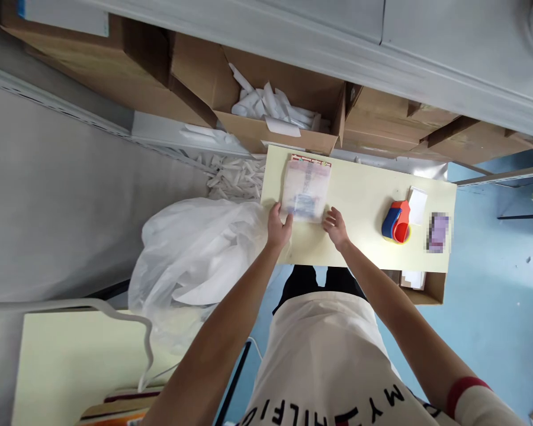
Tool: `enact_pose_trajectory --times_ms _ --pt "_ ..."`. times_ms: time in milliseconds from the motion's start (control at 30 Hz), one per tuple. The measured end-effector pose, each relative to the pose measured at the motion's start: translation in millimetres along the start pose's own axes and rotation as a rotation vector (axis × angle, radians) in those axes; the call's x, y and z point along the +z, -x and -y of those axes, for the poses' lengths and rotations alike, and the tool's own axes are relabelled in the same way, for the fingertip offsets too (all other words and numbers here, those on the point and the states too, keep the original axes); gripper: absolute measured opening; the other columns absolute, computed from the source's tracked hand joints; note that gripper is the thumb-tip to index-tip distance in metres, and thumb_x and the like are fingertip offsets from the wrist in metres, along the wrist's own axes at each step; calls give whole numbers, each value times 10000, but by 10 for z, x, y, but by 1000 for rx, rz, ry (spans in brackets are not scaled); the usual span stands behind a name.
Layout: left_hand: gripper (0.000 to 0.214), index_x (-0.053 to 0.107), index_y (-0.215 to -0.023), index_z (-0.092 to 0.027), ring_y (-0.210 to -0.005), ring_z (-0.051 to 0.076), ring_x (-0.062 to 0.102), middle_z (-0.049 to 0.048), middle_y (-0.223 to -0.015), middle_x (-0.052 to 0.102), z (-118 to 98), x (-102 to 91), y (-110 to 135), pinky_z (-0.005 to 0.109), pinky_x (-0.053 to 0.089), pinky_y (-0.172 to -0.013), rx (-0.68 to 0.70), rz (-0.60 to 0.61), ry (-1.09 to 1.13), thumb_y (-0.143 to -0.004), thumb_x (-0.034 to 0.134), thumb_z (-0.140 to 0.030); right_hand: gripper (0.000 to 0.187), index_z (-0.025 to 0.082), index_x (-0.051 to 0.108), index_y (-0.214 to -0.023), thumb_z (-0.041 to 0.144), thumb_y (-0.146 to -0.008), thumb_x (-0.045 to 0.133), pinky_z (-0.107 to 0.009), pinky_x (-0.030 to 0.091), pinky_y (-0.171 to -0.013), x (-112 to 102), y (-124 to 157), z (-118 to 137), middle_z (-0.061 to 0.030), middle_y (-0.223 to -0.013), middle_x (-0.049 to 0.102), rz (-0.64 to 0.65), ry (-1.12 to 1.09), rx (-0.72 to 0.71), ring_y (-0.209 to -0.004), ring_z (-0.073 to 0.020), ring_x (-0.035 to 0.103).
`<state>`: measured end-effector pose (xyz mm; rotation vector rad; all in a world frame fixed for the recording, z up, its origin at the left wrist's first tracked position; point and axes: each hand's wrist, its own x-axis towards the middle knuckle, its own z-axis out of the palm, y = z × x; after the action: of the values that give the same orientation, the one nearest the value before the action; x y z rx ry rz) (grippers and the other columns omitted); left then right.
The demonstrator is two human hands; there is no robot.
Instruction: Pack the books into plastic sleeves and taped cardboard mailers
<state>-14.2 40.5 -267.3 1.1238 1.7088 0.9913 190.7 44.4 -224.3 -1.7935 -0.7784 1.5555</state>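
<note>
A flat, whitish translucent packet (pixel 308 190) lies on the pale yellow table (pixel 359 183). A red patterned strip runs along its far edge, and a blue printed patch shows through near its front. My left hand (pixel 279 226) grips the packet's near left corner, thumb and fingers apart around it. By the near right corner is my right hand (pixel 335 227), its fingers loosely bent and apart, with nothing seen in it. Whether its fingertips touch the packet I cannot tell.
A red and blue tape dispenser (pixel 396 222), a white card (pixel 417 205) and a blurred purple item (pixel 437 232) lie at the table's right. Behind stands a carton (pixel 278 131) of white rolled pieces. A large white plastic bag (pixel 190 254) bulges at left.
</note>
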Motion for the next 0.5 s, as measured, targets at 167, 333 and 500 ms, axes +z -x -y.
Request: enact_pose_trajectory --times_ms 167,333,500 --pt "456 550 -1204 -178 -1248 303 519 156 -1277 585 -174 -93 374 499 356 -1109 -25 -56 -139 -844 563 -458 698 325 517 -1305 325 -626 683 -427 522 -852 -331 342 -71 -80 -1287 565 -7 24 80 -1030 -236 611" --pt "346 621 -1024 -209 -1207 310 558 133 -1185 642 -361 -88 848 491 419 -1049 -158 -11 -131 -769 591 -440 549 239 615 -1119 325 -580 677 -333 506 -658 -710 650 -35 -59 -1016 656 36 46 56 -735 -170 645" --pt "345 631 -877 -215 -949 294 683 96 -949 722 -570 86 1375 455 533 -855 -193 17 -56 -711 613 -517 436 211 644 -958 389 -565 708 -300 476 -609 -979 814 55 -24 -873 667 170 56 -30 -656 -157 636"
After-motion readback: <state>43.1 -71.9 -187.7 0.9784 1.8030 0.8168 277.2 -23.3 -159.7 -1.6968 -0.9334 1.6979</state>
